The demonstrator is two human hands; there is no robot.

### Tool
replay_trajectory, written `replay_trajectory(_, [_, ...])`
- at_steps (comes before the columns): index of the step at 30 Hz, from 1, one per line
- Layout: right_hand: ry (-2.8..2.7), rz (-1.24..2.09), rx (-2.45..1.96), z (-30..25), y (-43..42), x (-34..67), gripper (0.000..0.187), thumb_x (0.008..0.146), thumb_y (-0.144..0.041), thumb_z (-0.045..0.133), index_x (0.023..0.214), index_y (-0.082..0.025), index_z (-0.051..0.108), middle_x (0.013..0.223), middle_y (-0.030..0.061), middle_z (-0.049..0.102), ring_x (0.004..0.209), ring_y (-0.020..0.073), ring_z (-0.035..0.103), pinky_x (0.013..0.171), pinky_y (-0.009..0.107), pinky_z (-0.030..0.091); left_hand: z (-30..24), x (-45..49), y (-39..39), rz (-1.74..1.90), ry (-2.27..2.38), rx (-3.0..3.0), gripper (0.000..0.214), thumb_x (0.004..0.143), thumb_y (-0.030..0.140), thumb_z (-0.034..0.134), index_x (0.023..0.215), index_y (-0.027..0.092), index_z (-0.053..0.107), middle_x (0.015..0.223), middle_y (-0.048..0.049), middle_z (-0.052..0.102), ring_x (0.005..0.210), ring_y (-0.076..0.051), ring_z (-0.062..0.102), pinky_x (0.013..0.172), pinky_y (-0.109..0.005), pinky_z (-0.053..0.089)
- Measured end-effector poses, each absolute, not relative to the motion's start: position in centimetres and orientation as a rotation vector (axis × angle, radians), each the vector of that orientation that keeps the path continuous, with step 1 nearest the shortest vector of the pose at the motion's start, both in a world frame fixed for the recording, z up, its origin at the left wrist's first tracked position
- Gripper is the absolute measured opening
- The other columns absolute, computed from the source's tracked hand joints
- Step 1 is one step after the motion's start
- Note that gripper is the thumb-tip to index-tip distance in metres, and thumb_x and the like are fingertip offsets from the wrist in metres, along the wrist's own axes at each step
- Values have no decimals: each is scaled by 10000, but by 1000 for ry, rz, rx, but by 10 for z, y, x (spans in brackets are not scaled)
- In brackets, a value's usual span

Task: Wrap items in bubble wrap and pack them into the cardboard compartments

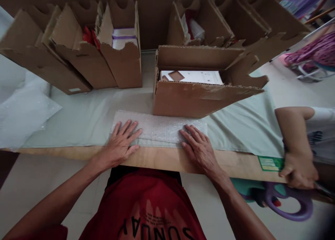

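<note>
Plainly, left hand and right hand rest flat on bubble wrap, grips released.

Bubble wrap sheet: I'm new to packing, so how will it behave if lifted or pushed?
Probably floppy: the bubble wrap lies thin and flat under the left hand and right hand. Likely very light for its size, being thin, translucent film. It might slide on the smooth cloth if pushed.
</note>
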State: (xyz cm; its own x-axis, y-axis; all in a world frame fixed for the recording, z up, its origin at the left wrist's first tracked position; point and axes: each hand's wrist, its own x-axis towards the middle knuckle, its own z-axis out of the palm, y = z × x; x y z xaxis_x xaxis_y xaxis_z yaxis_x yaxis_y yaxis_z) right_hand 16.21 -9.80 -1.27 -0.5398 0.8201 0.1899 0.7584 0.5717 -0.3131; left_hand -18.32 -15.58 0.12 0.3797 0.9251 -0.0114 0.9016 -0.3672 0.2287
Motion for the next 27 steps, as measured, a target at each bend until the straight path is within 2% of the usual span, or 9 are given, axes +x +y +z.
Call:
replay_trajectory(3, [-2406, 361, -1279, -10, -98, 174, 404, 1049, -381, 403, 1329, -228, 650, 1485, 116, 579, 1404, 308, 495, 1097, 510, 441, 7, -198, -158, 260, 1689, 2349, 498, 1039, 399, 412, 1487, 212, 521, 1627, -123, 430, 1539, -309, 321, 1255, -569, 236])
replay_trajectory(6, [-2252, 316, -1353, -3, -88, 184, 335, 1025, -369, 450, 1152, -220, 721, 1308, 125, 692, 1219, 307, 628, 1014, 490, 489, 15, -209, -152, 431, 1826, 2263, 414, 1010, 387, 438, 1291, 193, 672, 1475, -141, 592, 1408, -311, 496, 1174, -516, 388])
replay_trajectory(9, [-2084, 217, -1574, 0, -69, 195, 334, 965, -385, 517, 1141, -190, 722, 1146, 149, 734, 990, 312, 688, 906, 485, 511, 20, -219, -139, 494, 2083, 2148, 361, 956, 344, 474, 1204, 208, 698, 1339, -138, 665, 1253, -320, 598, 1078, -498, 464])
replay_trajectory(12, [-2078, 257, -1743, 2, -48, 201, 430, 894, -441, 571, 1176, -154, 721, 1036, 159, 734, 803, 296, 672, 791, 455, 509, 24, -226, -123, 385, 2250, 2046, 434, 878, 344, 539, 1263, 187, 660, 1208, -154, 699, 1159, -344, 625, 1019, -491, 491])
replay_trajectory(14, [-2109, 317, -1805, 3, -36, 202, 434, 844, -460, 611, 1124, -155, 740, 968, 146, 732, 752, 285, 653, 726, 415, 489, 26, -227, -114, 301, 2275, 1989, 472, 842, 351, 563, 1266, 164, 654, 1112, -151, 716, 1101, -344, 641, 976, -469, 509])
replay_trajectory(18, [-2085, 506, -1833, 9, -25, 198, 283, 764, -437, 662, 896, -198, 739, 710, 57, 682, 625, 228, 598, 582, 324, 394, 33, -225, -102, 228, 2221, 1830, 466, 828, 354, 551, 1228, 153, 679, 1001, -120, 736, 966, -308, 683, 867, -409, 531])
replay_trajectory(21, [-2065, 607, -1788, 14, -27, 195, 209, 758, -420, 639, 709, -217, 664, 560, 10, 590, 522, 182, 527, 514, 296, 323, 37, -223, -99, 241, 2181, 1733, 458, 807, 339, 554, 1207, 163, 689, 930, -91, 740, 833, -263, 686, 769, -363, 524])
replay_trajectory(27, [-1960, 716, -1706, 18, -47, 195, 217, 775, -417, 600, 750, -208, 653, 569, 5, 604, 516, 171, 530, 515, 287, 352, 35, -222, -103, 373, 2139, 1787, 428, 796, 302, 500, 1159, 179, 689, 845, -40, 699, 733, -193, 639, 700, -306, 487])
